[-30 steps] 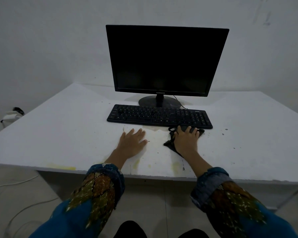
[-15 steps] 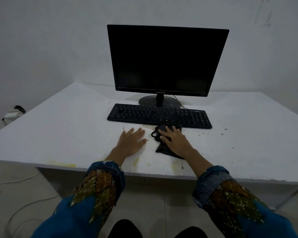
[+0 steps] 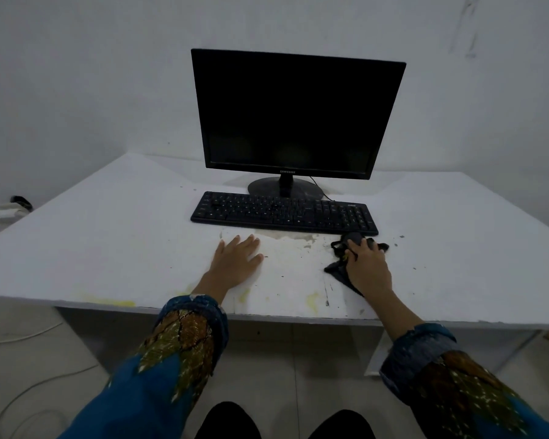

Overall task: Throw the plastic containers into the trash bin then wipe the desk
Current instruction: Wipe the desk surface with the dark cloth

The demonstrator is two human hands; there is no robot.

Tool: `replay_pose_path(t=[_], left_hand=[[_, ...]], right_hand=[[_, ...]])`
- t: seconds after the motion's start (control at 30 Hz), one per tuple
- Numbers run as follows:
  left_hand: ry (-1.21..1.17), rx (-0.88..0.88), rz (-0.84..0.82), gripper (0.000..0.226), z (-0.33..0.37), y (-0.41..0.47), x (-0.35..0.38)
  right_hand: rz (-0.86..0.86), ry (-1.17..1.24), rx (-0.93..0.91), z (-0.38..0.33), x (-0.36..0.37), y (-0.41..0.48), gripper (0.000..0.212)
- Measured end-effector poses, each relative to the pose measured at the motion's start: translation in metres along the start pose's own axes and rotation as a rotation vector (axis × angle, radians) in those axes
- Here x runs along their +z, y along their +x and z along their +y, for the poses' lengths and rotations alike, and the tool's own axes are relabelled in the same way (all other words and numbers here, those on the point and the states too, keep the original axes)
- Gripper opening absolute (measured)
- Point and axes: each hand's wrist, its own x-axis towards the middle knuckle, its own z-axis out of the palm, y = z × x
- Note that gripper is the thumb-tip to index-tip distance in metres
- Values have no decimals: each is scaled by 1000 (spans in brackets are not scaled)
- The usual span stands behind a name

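Observation:
A dark cloth (image 3: 339,270) lies crumpled on the white desk (image 3: 108,248), just in front of the keyboard's right end. My right hand (image 3: 366,266) presses down on the cloth, fingers curled over it. My left hand (image 3: 236,259) rests flat on the desk with its fingers spread, holding nothing, left of a stained patch. No plastic container and no trash bin are in view.
A black keyboard (image 3: 282,212) lies behind both hands, and a black monitor (image 3: 293,112) stands behind it. Dark specks dot the desk right of the cloth, yellow stains mark its front edge. A white cable runs over the floor at the lower left.
My right hand slid the cloth left toward my left hand, then back right to below the keyboard's right end. My left hand stayed put.

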Motion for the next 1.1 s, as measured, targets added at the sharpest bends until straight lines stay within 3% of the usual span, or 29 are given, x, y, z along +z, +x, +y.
replay_pose_path(t=[0.33,0.67,0.93,1.1], left_hand=[[2,9,24,53,-3,0,0],[30,17,20,52,1,-4,-5],[61,32,-1,52,2,-4,-7],[52,42,6,51,4,-7,-9]], right_hand=[[28,-118,4,-12,3,-12,44],[31,36,-85,-22,1,-54,44],[-282,173,-251,-7,-27,-31,41],[-380,525,-85,-14,-32,-20,50]])
